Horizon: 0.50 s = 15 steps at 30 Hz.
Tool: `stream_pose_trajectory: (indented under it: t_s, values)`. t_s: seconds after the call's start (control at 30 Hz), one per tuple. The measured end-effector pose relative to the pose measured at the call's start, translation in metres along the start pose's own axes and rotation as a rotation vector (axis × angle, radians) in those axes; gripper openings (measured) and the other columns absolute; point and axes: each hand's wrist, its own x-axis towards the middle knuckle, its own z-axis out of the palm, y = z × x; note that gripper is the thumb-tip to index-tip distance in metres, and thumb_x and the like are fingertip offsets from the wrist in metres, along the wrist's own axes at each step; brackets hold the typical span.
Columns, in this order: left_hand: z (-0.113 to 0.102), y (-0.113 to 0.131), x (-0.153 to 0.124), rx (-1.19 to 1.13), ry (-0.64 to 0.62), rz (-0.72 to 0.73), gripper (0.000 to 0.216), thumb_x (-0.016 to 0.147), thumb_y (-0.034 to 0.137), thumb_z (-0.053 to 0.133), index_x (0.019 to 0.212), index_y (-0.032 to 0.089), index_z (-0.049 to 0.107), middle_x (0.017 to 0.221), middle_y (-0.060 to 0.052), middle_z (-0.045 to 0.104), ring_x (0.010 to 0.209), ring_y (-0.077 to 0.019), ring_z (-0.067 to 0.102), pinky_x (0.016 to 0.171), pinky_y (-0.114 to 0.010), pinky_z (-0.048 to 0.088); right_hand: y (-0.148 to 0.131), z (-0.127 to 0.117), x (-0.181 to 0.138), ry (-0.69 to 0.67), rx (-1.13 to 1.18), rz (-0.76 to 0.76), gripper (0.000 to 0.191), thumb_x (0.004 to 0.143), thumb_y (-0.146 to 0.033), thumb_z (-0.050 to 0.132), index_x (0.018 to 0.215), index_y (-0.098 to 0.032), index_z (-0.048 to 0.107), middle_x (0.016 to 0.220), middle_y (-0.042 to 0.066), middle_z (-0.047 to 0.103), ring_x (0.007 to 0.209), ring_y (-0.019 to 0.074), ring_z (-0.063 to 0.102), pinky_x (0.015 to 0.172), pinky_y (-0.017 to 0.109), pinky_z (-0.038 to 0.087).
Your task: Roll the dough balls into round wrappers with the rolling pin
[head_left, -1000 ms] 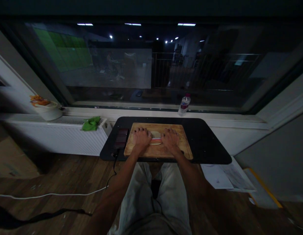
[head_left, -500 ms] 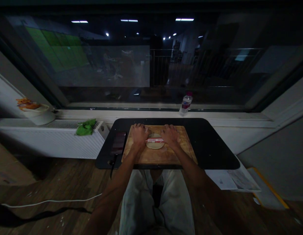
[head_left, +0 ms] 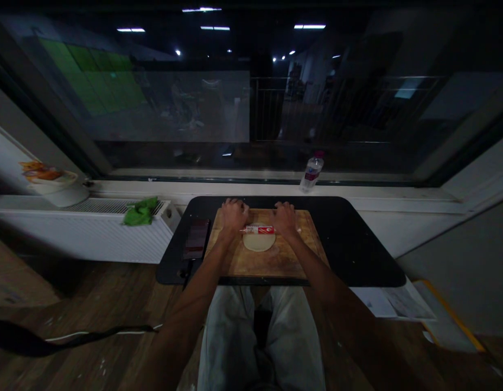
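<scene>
A flat round of pale dough point(head_left: 259, 244) lies on the wooden cutting board point(head_left: 287, 265). Across its far part rests a thin rolling pin with a red and white label point(head_left: 260, 230). At the pin's left end, my left hand point(head_left: 235, 215) is closed over it, fingers curled. My right hand point(head_left: 286, 218) covers the other end in the same way, knuckles toward the window. The palms hide most of the pin's ends, though a clear tip shows beyond my right wrist.
The board sits on a black table point(head_left: 357, 252). Left of it lies a phone point(head_left: 196, 239) with a cable. On the sill stands a water bottle point(head_left: 312, 172). A green cloth point(head_left: 140, 212) and a white tub point(head_left: 59, 187) rest on the radiator point(head_left: 84, 233).
Both hands have pushed the rolling pin slightly away from me. It has turned, so another part of its label shows, and more of the dough is visible on my side.
</scene>
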Motion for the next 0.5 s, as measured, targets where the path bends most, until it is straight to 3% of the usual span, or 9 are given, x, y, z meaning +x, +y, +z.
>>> stream_pose_trajectory:
  t_s: [0.2, 0.5]
  values:
    - [0.001, 0.002, -0.001, 0.017, -0.023, 0.009, 0.033, 0.111, 0.026, 0.055, 0.108, 0.019, 0.087, 0.124, -0.016, 0.084, 0.130, -0.0322, 0.068, 0.107, -0.042, 0.053, -0.002, -0.002, -0.001, -0.029, -0.027, 0.029, 0.039, 0.112, -0.036, 0.052, 0.138, -0.018, 0.075, 0.145, 0.021, 0.069, 0.140, 0.0366, 0.058, 0.114, 0.050, 0.047]
    - [0.002, -0.001, -0.018, 0.034, -0.011, -0.012, 0.035, 0.109, 0.028, 0.055, 0.109, 0.017, 0.088, 0.122, -0.018, 0.083, 0.121, -0.0332, 0.071, 0.106, -0.043, 0.053, -0.002, -0.001, -0.017, -0.023, -0.057, 0.040, 0.046, 0.111, -0.042, 0.053, 0.145, -0.017, 0.071, 0.150, 0.022, 0.066, 0.142, 0.0384, 0.056, 0.117, 0.051, 0.043]
